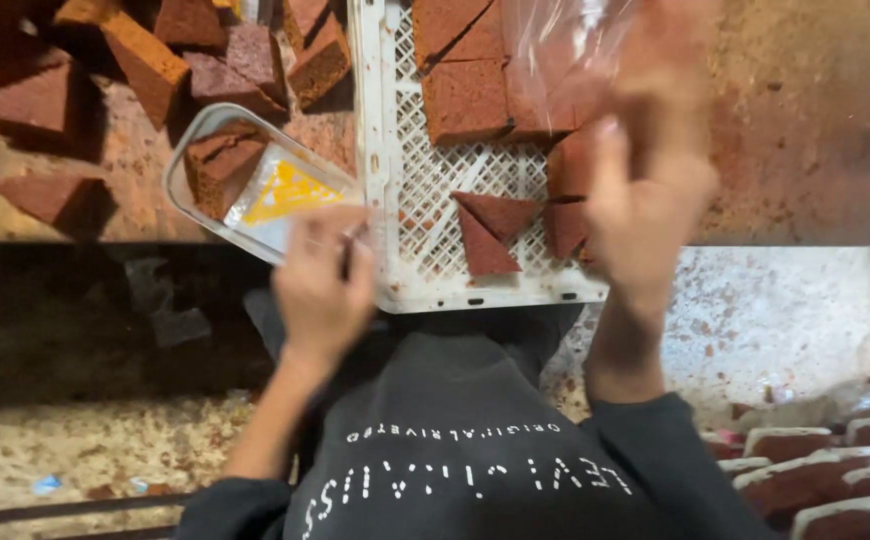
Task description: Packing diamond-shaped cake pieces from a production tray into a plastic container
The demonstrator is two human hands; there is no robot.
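Clear plastic packet (255, 185), holding a brown wedge of cake (217, 165) and bearing a yellow triangular label (287, 192), lies tilted just left of the white plastic crate (385, 180). Its long axis runs diagonally, from the lower right end at the crate's left wall up to the rounded upper left end; the cake sits in that far, upper left part and the label nearer the crate.

Nearest the camera, below the crate, is the person's dark sweatshirt (455, 450) with pale lettering across it. To the lower right of the crate, wrapped cake portions (815, 470) with whitish edges lie in rows.

The left hand (323, 285), just below the crate's lower left corner, is closed on the near end of the packet, fingers curled around its edge. The right hand (650, 200) is over the right side of the crate and badly blurred; it reaches up to a sheet of clear film (555, 50), but I cannot tell how far it is open or whether it grips the film.

Inside the crate, two triangular cake pieces (490, 230) lie near the front rim, with larger square-cut slabs (465, 95) behind them. Farther, up and left of the crate, loose cake blocks (145, 60) are scattered on the crumb-strewn table (815, 120).
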